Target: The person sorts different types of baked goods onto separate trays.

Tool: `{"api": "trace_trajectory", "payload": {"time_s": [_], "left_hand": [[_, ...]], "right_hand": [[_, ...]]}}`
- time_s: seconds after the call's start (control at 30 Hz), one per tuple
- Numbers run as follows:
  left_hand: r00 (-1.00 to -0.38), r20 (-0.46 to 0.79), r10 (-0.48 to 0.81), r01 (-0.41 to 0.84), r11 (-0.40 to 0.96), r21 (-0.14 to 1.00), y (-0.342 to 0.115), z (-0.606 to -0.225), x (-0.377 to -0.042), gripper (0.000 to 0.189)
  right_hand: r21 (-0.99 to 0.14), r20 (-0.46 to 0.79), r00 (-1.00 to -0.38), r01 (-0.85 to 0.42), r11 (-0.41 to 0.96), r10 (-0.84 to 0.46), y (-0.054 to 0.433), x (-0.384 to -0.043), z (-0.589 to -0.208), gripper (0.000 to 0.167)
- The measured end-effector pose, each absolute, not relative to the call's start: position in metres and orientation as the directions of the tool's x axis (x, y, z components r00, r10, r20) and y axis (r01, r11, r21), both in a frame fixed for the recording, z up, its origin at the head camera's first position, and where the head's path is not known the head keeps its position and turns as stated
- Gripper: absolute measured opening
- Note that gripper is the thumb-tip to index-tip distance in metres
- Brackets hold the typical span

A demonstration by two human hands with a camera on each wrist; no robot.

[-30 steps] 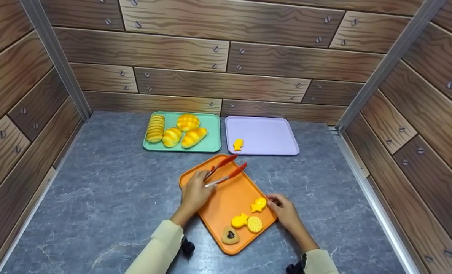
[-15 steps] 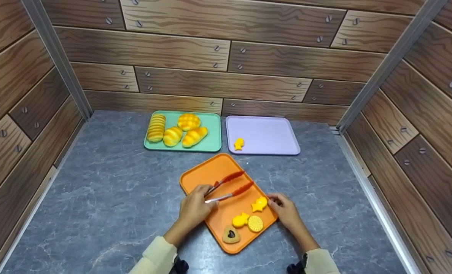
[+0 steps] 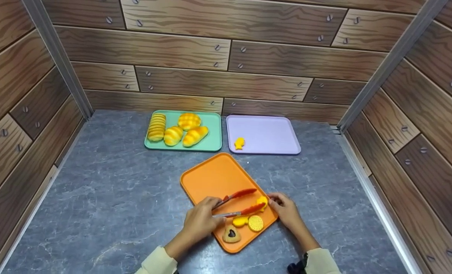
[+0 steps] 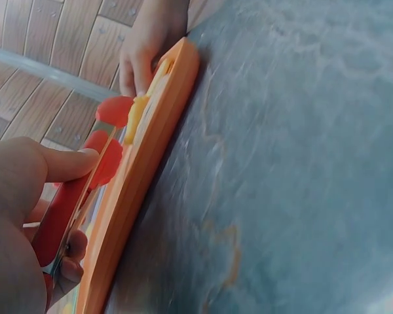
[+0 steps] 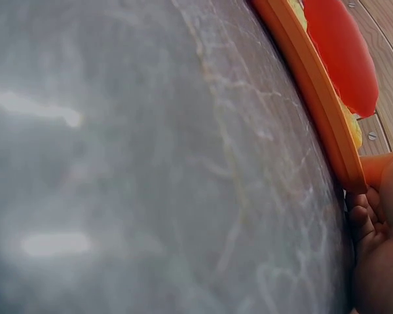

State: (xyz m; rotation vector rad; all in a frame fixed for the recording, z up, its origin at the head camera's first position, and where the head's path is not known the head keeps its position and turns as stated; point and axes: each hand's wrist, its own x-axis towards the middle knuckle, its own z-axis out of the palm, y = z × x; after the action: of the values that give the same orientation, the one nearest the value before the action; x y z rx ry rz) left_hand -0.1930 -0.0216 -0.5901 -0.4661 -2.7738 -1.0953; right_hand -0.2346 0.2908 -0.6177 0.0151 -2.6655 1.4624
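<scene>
L hand [image 3: 203, 219], fingers clamped on tongs [image 3: 249, 209] w/ tips apart, prob. lining up yellow fish [image 3: 263, 200] at 3 o'clock on orange tray [image 3: 212, 175], R hand [image 3: 287, 214] gripping its edge; next prob. needs gentle squeeze.

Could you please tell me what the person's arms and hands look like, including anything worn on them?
The left hand and right hand wear no gloves. The left sleeve and right sleeve are pale cream, with no markings visible, and end short of the hands. A small black device shows beside the right cuff; its details are unclear.
</scene>
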Motion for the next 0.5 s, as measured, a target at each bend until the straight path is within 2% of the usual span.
{"api": "trace_trajectory", "payload": {"time_s": [0.5], "left_hand": [[-0.937,0.184,0.298,0.345,0.694,0.632,-0.010,-0.583,-0.194,0.053]], "right_hand": [[-0.845,0.088,-0.995,-0.052,0.532,0.042,0.292,-0.234,-0.618,0.019]]}}
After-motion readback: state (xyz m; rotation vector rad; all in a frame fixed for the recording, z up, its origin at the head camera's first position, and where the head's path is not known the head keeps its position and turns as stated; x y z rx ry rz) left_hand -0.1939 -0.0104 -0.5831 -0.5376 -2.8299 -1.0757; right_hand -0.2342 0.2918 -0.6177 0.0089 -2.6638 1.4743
